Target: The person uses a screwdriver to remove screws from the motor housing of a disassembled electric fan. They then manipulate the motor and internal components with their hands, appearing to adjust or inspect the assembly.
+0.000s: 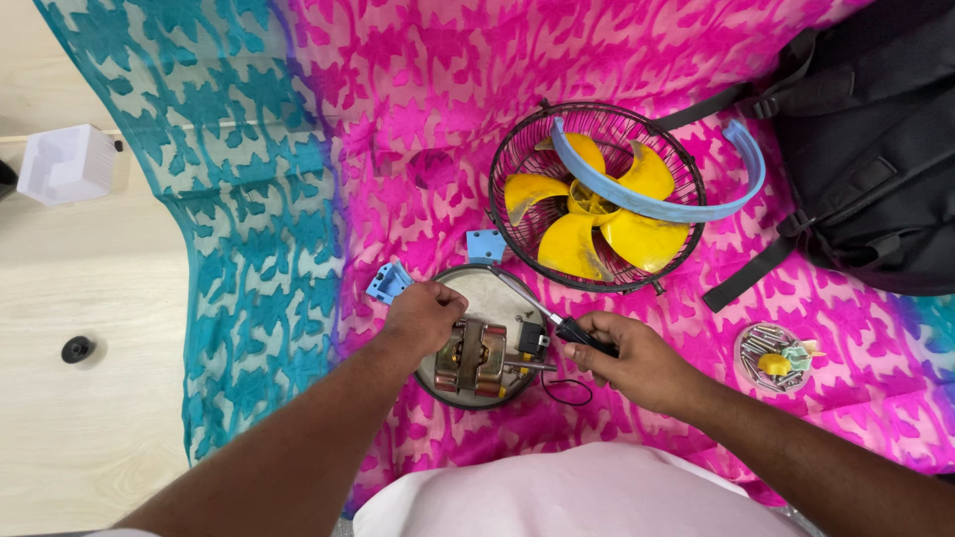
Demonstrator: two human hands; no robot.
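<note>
Head view: our left hand (426, 313) is clenched on the top edge of the motor (476, 356), which sits in a round grey housing (497, 296) on the pink cloth (418, 119), right in front of us. Our right hand (637, 360) grips a screwdriver (557, 322) by its black handle, shaft running up-left across the housing. Behind it lies a wire grill (517, 159) w/ yellow blades (597, 234) & a blue ring (741, 149). Small dish of screws (764, 343) to the right, black bag (875, 139) top right, white box (68, 164) far left.
</note>
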